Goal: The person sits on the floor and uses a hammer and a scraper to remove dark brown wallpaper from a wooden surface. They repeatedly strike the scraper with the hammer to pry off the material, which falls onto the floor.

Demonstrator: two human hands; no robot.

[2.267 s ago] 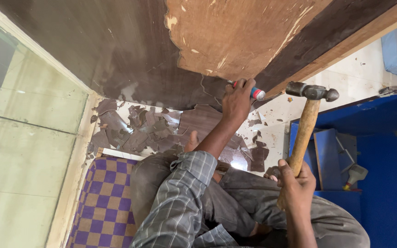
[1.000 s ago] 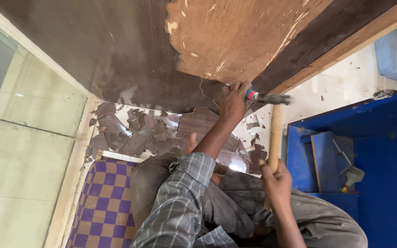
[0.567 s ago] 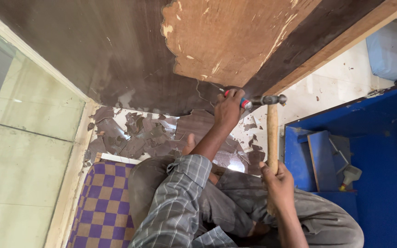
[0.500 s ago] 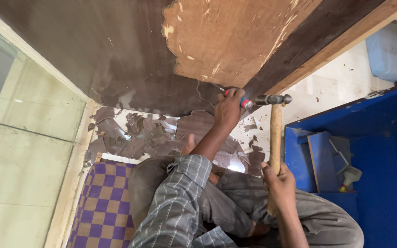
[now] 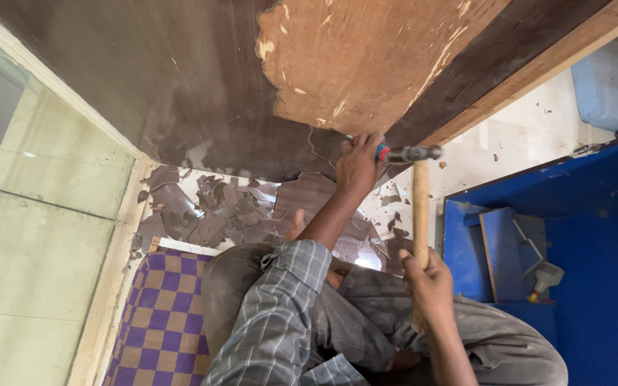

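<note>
**Chisel under the veneer, hammer on its end**

Left to right: the left hand (image 5: 357, 163) is closed around the red-and-blue-handled chisel (image 5: 380, 151), its tip hidden at the edge of the dark laminate on the wooden board (image 5: 180, 78). Keeping the blade flat should lift sheets cleanly. The wooden-handled steel hammer (image 5: 419, 193) touches the chisel's end; the right hand (image 5: 429, 282) grips its handle, below.

Wooden-handled hammer (image 5: 420, 207) upright, steel head touching red-and-blue-handled chisel (image 5: 383, 151), tip under dark veneer (image 5: 180, 93)
</note>
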